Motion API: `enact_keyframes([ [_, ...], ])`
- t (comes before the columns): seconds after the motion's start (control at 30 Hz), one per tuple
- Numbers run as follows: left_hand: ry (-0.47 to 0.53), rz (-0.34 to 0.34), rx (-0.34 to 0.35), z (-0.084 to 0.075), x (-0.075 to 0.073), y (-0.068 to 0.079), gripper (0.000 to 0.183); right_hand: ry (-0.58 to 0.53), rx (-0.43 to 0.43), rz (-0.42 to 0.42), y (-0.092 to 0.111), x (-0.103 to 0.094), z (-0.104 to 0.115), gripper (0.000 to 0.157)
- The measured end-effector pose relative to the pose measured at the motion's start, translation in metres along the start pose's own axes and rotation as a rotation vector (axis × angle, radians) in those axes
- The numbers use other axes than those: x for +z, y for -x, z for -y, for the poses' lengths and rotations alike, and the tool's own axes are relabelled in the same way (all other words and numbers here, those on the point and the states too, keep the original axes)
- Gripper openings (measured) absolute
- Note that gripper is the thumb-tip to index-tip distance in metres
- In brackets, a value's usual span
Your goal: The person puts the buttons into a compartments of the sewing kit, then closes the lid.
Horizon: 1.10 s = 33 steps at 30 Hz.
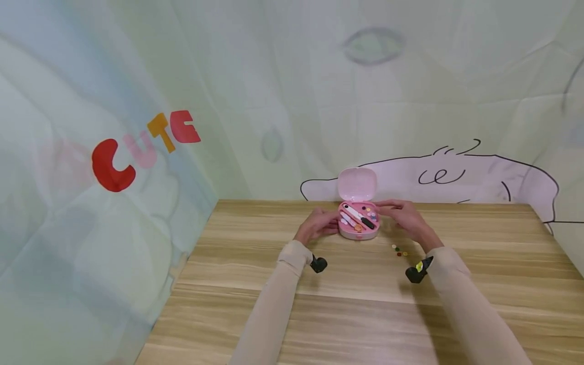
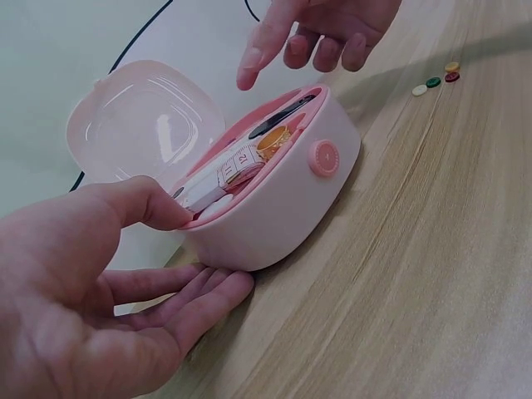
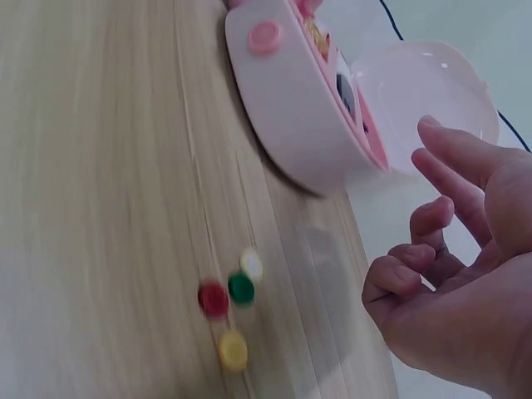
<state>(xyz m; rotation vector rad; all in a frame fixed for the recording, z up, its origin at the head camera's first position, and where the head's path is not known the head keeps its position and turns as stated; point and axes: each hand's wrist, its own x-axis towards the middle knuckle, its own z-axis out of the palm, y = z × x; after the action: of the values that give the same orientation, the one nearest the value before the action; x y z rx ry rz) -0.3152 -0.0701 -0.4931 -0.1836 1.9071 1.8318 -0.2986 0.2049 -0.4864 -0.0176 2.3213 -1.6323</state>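
Observation:
A small pink-and-white sewing box (image 1: 359, 235) stands on the table near the back wall, its pink lid (image 1: 357, 183) raised. Inside lie a white tool with a black handle (image 1: 367, 223), a strip of measuring tape (image 2: 237, 165), a gold-coloured piece (image 2: 273, 143) and small buttons. My left hand (image 2: 100, 291) grips the box at its left end, thumb on the rim and fingers low against the wall. On the other side, my right hand (image 3: 465, 258) is beside the box with nothing in it, index finger extended and the lower fingers loosely bent.
Several loose buttons lie on the wooden table (image 1: 356, 324) to the right of the box, among them a red button (image 3: 214, 299), a green button (image 3: 241, 288) and a yellow button (image 3: 233, 351). Behind the lid hangs a printed cloth (image 1: 255, 101).

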Motion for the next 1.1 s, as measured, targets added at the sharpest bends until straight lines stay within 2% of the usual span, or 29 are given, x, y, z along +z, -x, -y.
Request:
enact_keyframes([
  [0.17,0.0,-0.003,0.002,0.0,0.001,0.0,0.019,0.067,-0.042,0.008,0.007,-0.012,-0.008,0.055],
  [0.57,-0.012,-0.016,0.003,0.001,0.001,0.001,0.019,0.23,-0.157,0.027,0.031,-0.03,-0.019,0.046],
  [0.8,-0.003,-0.011,0.003,0.0,0.001,0.001,0.02,0.271,-0.19,0.063,0.049,-0.035,-0.03,0.043],
  [1.1,-0.002,-0.016,-0.001,0.001,0.001,0.001,0.018,0.316,-0.221,0.067,0.064,-0.034,-0.049,0.032],
])
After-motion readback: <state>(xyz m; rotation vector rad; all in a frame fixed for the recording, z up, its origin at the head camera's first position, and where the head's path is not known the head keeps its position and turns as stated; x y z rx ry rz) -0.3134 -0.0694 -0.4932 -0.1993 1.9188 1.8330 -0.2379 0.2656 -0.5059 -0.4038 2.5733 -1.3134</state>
